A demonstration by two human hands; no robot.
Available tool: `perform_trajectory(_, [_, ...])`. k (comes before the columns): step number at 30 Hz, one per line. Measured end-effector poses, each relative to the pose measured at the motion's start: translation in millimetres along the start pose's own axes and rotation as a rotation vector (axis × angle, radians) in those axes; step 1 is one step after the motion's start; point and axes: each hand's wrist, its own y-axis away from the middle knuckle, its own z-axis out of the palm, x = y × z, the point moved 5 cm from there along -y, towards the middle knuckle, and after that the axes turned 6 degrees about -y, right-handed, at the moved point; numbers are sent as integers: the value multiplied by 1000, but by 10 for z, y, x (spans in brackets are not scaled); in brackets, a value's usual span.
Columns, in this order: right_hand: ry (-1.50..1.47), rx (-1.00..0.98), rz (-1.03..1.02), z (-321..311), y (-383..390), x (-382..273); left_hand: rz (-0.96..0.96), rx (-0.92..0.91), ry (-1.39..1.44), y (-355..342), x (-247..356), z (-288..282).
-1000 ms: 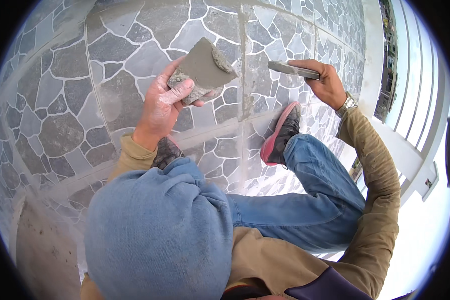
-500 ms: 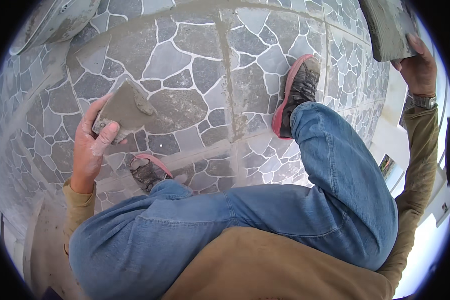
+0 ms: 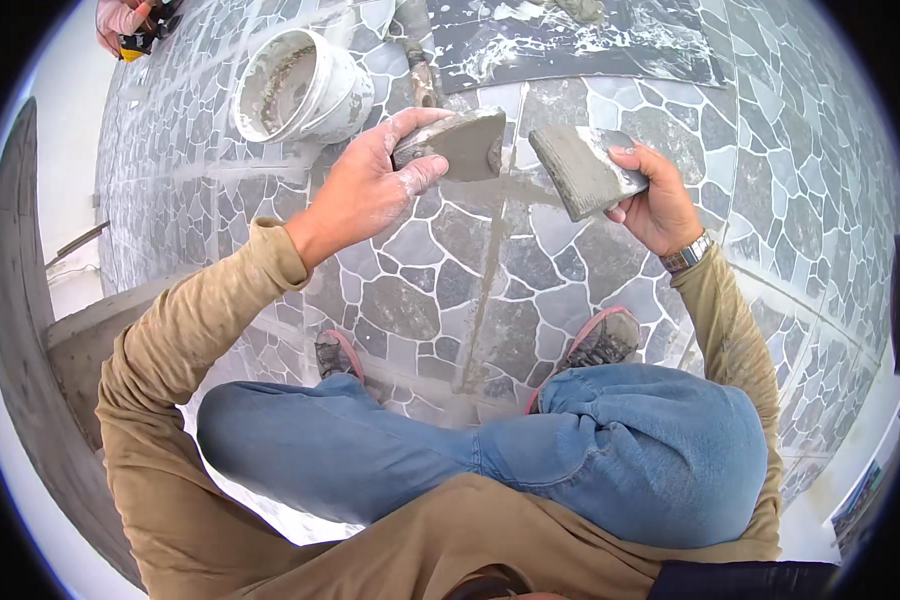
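Note:
My left hand (image 3: 375, 185) grips a flat grey plate (image 3: 468, 147) by its left edge, thumb on top; wet mortar coats its face. Across a narrow gap, my right hand (image 3: 660, 200) holds a flat rectangular piece (image 3: 582, 178) by its right end. Ridged grey mortar covers most of that piece, with a pale streak near my fingers. The two pieces are apart, both held up over the stone-patterned floor (image 3: 400, 305). Mortar hides what kind of tool or tile each one is. Whitish dust marks my left fingers.
A mortar-stained white bucket (image 3: 348, 95) stands at the far left. A tool with a worn handle (image 3: 423, 82) lies beside a dark sheet (image 3: 580, 55) splashed with white. Another person (image 3: 128, 22) is at the upper left edge. My shoes (image 3: 610, 335) rest on the floor.
My right hand has come down and inward with its ridged piece. My left hand has moved up and right with the plate, so both are now close together. The bucket and dark sheet have come into view.

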Motion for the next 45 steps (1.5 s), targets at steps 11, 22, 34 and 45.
perform_trajectory(11, [-311,-26,-202,-418,-483,-251,74,62,-205,-684,620,541])
perform_trajectory(22, [-348,226,-707,-963,471,-862,-281,-627,531,-1507,859,1111])
perform_trajectory(34, [716,850,-484,-912,2224,-409,-1,-807,957,-2192,1406,1372])
perform_trajectory(45, [1714,400,-510,849,890,-1751,276,-264,223,-2430,851,283])
